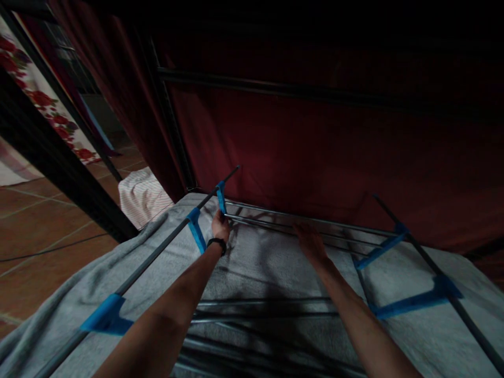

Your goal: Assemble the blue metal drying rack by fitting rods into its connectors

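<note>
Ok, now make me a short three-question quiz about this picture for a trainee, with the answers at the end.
1. Which wrist wears the black band?
2. True or false: the grey blanket lies beneath the metal rods.
3. What is the left hand at? A, the tiled floor; B, a blue bracket; C, the floral cloth.

Key: 1, the left; 2, true; 3, B.

Dim, shadowy, nearly black above.
</note>
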{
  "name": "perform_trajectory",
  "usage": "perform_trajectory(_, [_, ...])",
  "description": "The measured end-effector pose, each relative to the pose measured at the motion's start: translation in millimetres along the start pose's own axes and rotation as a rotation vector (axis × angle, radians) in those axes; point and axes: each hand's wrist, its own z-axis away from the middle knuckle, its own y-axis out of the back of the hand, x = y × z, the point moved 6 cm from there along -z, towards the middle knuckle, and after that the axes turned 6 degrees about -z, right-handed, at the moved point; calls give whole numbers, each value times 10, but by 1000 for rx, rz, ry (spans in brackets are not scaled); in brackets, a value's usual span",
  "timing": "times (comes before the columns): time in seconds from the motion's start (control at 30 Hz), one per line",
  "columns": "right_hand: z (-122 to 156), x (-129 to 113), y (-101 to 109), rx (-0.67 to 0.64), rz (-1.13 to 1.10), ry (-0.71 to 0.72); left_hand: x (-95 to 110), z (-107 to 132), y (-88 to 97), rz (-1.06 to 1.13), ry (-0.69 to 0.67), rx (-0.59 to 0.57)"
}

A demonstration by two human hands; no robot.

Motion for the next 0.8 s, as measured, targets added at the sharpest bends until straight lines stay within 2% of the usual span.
perform_trajectory(0.2, [8, 6, 9, 13, 19, 0, 124, -9, 2, -36, -117, 13])
perform_trajectory(0.43, [-107, 68, 142, 62, -47, -3, 79, -21, 0, -123, -66, 28])
perform_trajectory(0.67, [-93, 48, 138, 55, -70, -13, 125, 7, 19, -203, -80, 57])
perform_trajectory(0.8, [-106, 70, 106, 42, -82, 0, 130, 18, 22, -143, -55, 64])
